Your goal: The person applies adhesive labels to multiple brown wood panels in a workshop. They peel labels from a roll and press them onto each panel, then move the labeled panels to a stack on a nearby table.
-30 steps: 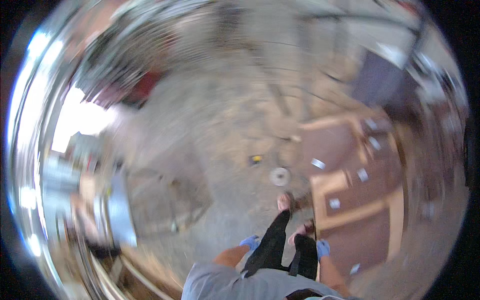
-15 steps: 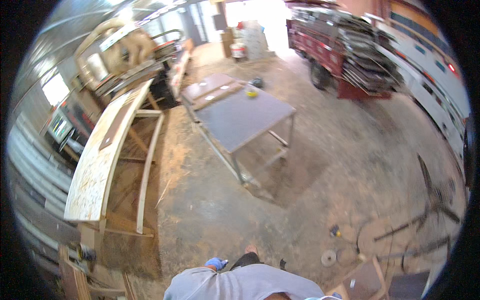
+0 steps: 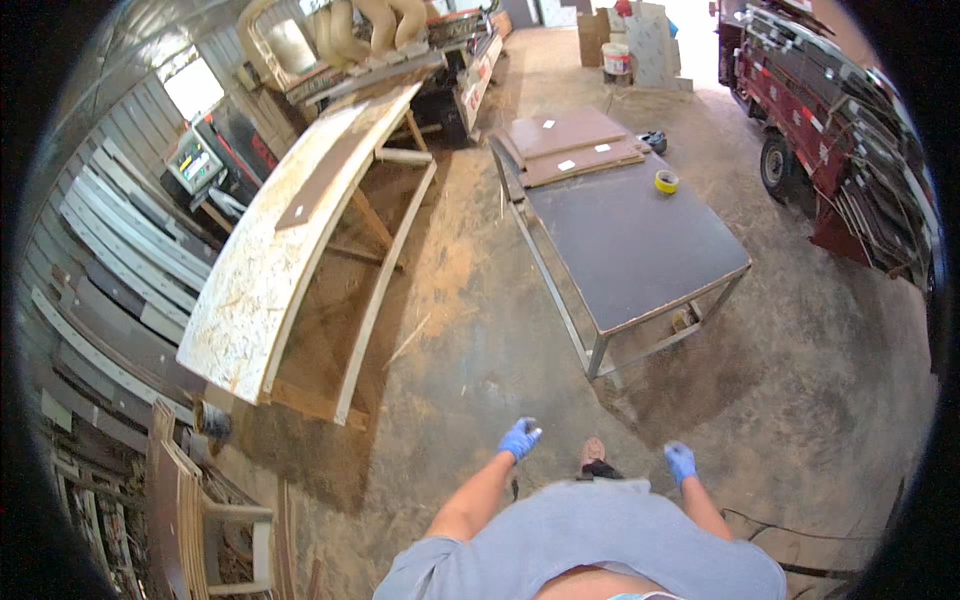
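My left hand (image 3: 519, 439), in a blue glove, hangs over the concrete floor left of my foot. Its fingers are curled together, with a small whitish spot at their tips that I cannot make out. My right hand (image 3: 680, 461), also blue-gloved, hangs to the right of my foot with fingers loosely bent, a little apart, and nothing visible in them. Neither touches anything else. Nearest ahead stands a metal-framed table (image 3: 640, 250) with a dark top. On it lie brown panels (image 3: 575, 148) with small white labels and a yellow tape roll (image 3: 666, 181).
At left, a long chipboard-topped bench (image 3: 245, 310) carries a narrow brown strip (image 3: 325, 180) and leads to a machine with thick hoses (image 3: 375, 35). A loaded red truck (image 3: 790, 120) stands far right. Boards (image 3: 165, 500) lean at lower left; a black cable (image 3: 770, 525) lies lower right.
The view has swung right and closer to the table. Both forearms now show; my left hand has come forward and my right hand has come into clear sight.
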Action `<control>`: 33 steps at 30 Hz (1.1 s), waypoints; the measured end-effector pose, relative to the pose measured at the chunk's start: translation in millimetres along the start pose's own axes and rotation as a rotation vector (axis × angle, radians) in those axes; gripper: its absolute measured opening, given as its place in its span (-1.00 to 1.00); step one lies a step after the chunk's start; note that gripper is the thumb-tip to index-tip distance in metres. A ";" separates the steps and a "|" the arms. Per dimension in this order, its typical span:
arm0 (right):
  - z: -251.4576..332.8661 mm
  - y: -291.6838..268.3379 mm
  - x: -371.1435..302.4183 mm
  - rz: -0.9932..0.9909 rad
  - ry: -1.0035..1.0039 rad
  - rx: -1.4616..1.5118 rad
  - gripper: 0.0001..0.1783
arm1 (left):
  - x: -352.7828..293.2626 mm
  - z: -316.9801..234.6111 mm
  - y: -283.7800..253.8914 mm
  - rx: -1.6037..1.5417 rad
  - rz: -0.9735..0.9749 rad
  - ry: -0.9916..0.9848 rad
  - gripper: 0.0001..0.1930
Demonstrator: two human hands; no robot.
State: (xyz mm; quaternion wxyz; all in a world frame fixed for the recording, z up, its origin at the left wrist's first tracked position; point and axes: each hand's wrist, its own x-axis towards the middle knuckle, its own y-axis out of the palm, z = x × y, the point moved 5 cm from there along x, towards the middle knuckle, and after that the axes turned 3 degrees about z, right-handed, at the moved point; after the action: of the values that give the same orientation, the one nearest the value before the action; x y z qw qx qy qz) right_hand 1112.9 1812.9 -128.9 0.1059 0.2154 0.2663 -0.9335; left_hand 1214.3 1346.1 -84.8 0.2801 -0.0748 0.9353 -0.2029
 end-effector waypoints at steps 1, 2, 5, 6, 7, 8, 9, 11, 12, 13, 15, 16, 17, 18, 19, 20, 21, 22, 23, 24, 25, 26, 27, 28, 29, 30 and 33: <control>44.3 -2.5 20.7 0.006 -0.073 0.008 -0.58 | 10.8 6.6 -8.3 -0.040 -0.020 -0.020 -0.46; 96.6 -2.4 32.7 -0.009 -0.134 0.021 -0.55 | 9.1 2.3 -16.2 -0.022 -0.062 -0.087 -0.47; 207.2 19.8 92.9 0.097 -0.227 -0.041 -0.57 | 1.7 13.6 -61.7 -0.043 -0.207 -0.201 -0.49; 248.1 37.9 107.4 0.165 -0.240 -0.080 -0.58 | 0.6 32.1 -72.1 -0.104 -0.277 -0.264 -0.50; 289.6 57.8 119.6 0.262 -0.279 -0.180 -0.57 | -0.3 53.4 -80.8 -0.161 -0.344 -0.326 -0.51; 324.8 80.8 130.4 0.360 -0.314 -0.281 -0.57 | -3.2 77.8 -84.7 -0.285 -0.395 -0.398 -0.53; 351.2 106.7 143.3 0.435 -0.316 -0.316 -0.56 | -8.3 104.7 -85.1 -0.406 -0.442 -0.471 -0.55; 396.8 159.1 172.3 0.577 -0.322 -0.380 -0.55 | -12.4 151.1 -89.4 -0.247 -0.449 -0.409 -0.61; 414.2 183.5 190.3 0.595 -0.402 -0.367 -0.55 | -14.0 160.8 -91.4 -0.084 -0.448 -0.447 -0.66; 430.4 210.0 208.2 0.610 -0.488 -0.349 -0.55 | -12.9 168.0 -95.9 -0.037 -0.413 -0.527 -0.66; 476.0 266.8 237.3 0.673 -0.565 -0.284 -0.54 | -5.7 174.5 -107.7 0.003 -0.333 -0.694 -0.64; 492.6 288.9 250.1 0.671 -0.543 -0.290 -0.54 | 4.5 174.2 -120.6 0.028 -0.292 -0.737 -0.64; 510.0 309.6 261.7 0.670 -0.520 -0.294 -0.54 | 19.2 172.8 -136.8 0.049 -0.265 -0.759 -0.63; 523.8 327.1 273.3 0.669 -0.492 -0.305 -0.53 | 33.2 172.1 -155.4 0.069 -0.237 -0.768 -0.62; 538.6 344.3 283.2 0.677 -0.512 -0.326 -0.53 | 53.3 172.9 -182.5 0.091 -0.215 -0.768 -0.62; 552.7 360.6 292.8 0.682 -0.530 -0.345 -0.53 | 75.4 173.3 -211.5 0.116 -0.197 -0.759 -0.61; 574.9 374.6 307.5 0.686 -0.566 -0.374 -0.52 | 100.1 170.0 -241.0 0.130 -0.188 -0.745 -0.60; 594.3 385.9 322.5 0.687 -0.554 -0.365 -0.52 | 128.3 166.9 -275.7 0.151 -0.183 -0.725 -0.59; 607.5 392.3 334.7 0.683 -0.531 -0.352 -0.52 | 162.6 161.2 -314.4 0.172 -0.180 -0.690 -0.59; 616.4 399.3 345.1 0.684 -0.498 -0.348 -0.52 | 203.3 147.9 -355.9 0.161 -0.188 -0.646 -0.58; 623.3 406.2 363.3 0.670 -0.457 -0.315 -0.52 | 244.3 132.2 -394.9 0.133 -0.209 -0.613 -0.57; 621.1 403.0 388.3 0.632 -0.412 -0.298 -0.53 | 280.2 49.2 -437.1 -0.194 -0.223 -0.491 -0.52; 638.2 416.8 395.4 0.681 -0.410 -0.260 -0.53 | 308.5 89.5 -475.5 0.002 -0.365 -0.439 -0.54; 651.5 426.0 413.5 0.693 -0.399 -0.235 -0.54 | 347.5 90.4 -509.1 -0.013 -0.451 -0.364 -0.57; 657.1 414.6 438.8 0.651 -0.329 -0.228 -0.54 | 395.5 21.3 -535.3 0.060 -0.431 -0.375 -0.60; 669.5 418.8 460.4 0.634 -0.318 -0.202 -0.54 | 432.0 1.1 -564.6 0.010 -0.469 -0.312 -0.60; 706.8 421.5 531.4 0.577 -0.298 -0.133 -0.54 | 530.0 -29.2 -609.6 -0.179 -0.599 -0.124 -0.61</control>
State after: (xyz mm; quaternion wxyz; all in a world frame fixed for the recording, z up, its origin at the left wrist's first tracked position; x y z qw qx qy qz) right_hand 530.1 1032.9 -21.9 0.4177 0.1354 0.2361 -0.8668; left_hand 773.3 669.0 -67.3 0.2567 -0.3835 0.8669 -0.1885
